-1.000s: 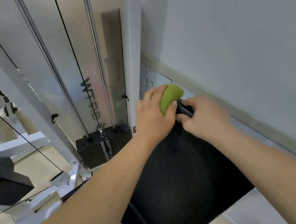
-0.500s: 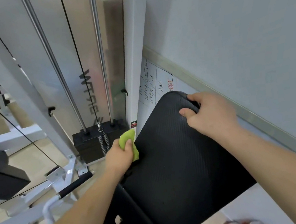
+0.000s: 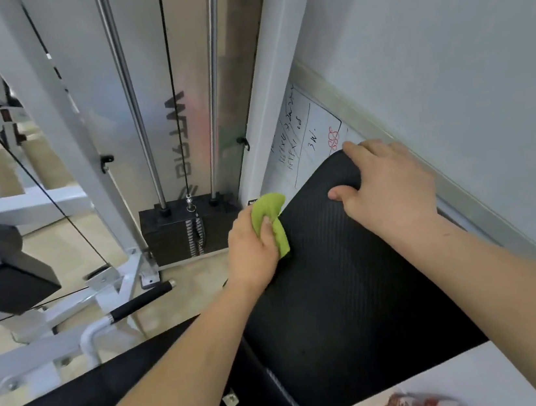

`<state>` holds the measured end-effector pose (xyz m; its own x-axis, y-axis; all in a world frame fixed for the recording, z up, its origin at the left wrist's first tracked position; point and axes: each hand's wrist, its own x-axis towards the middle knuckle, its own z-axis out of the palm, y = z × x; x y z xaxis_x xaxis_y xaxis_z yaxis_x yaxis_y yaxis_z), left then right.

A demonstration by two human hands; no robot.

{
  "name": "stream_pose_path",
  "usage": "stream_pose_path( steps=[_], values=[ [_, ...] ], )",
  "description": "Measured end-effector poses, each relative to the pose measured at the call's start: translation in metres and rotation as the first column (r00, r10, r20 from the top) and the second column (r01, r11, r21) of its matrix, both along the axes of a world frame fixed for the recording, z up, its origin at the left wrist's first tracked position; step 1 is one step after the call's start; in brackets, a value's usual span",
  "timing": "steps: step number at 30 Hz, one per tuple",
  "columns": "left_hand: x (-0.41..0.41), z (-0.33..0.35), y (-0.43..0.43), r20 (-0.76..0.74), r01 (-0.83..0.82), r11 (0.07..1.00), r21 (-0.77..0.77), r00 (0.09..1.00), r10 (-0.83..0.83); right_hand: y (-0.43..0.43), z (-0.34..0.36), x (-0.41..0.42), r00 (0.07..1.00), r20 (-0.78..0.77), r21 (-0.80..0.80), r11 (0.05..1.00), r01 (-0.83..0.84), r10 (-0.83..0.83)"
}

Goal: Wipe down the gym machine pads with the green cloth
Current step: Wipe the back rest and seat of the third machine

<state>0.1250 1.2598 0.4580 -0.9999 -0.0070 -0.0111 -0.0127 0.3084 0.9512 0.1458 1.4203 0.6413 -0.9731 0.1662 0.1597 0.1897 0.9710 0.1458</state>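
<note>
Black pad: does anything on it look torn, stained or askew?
Nothing stands out. The black pad looks whole; the left hand holds the green cloth at its edge, the right hand holds its top.

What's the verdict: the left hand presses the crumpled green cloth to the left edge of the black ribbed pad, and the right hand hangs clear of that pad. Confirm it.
Wrong on the right hand: the head view shows it holding the black ribbed pad at its top corner, thumb on the face. The left hand does press the crumpled green cloth to the left edge.
</note>
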Motion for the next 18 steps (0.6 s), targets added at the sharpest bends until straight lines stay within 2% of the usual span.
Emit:
stream_pose_path(
  steps=[2,5,6,8,10,12,13,15,16,18],
  values=[
    [0.032,-0.030,-0.002,0.007,-0.110,0.993,-0.048,0.994,0.111,-0.001,-0.001,0.001,1.000,-0.017,-0.006,1.000,0.006,-0.006],
    [0.084,-0.039,0.018,0.049,-0.233,0.953,-0.194,0.968,0.246,-0.004,-0.004,0.002,1.000,-0.018,-0.009,1.000,0.009,-0.009],
    [0.103,-0.033,0.030,0.100,-0.264,0.946,-0.190,0.953,0.286,-0.003,-0.002,0.003,1.000,0.000,-0.004,1.000,-0.012,0.012],
    [0.137,-0.009,0.054,0.135,-0.275,0.958,-0.077,0.949,0.284,0.004,0.008,0.010,0.995,0.078,-0.048,0.997,-0.057,0.061],
    [0.155,0.027,0.080,0.049,-0.163,0.983,0.079,0.986,0.159,0.015,0.028,0.027,0.989,0.140,-0.148,0.989,-0.018,0.039],
    [0.157,0.062,0.098,-0.165,0.038,0.993,0.108,0.986,-0.020,0.034,0.037,0.052,0.997,0.071,-0.181,0.983,0.014,-0.002],
    [0.153,0.074,0.103,-0.282,0.104,0.993,0.049,0.956,-0.086,0.044,0.038,0.068,1.000,0.016,-0.194,0.981,0.026,-0.023],
    [0.141,0.072,0.104,-0.436,0.109,0.985,-0.130,0.887,-0.156,0.061,0.034,0.097,0.997,-0.046,-0.225,0.973,0.053,-0.065],
    [0.139,0.060,0.099,-0.451,0.078,0.978,-0.192,0.878,-0.159,0.068,0.029,0.111,0.995,-0.054,-0.242,0.968,0.066,-0.081],
    [0.150,0.018,0.083,-0.388,-0.007,0.975,-0.223,0.918,-0.082,0.080,0.017,0.131,0.990,-0.053,-0.282,0.953,0.111,-0.131]
  ],
)
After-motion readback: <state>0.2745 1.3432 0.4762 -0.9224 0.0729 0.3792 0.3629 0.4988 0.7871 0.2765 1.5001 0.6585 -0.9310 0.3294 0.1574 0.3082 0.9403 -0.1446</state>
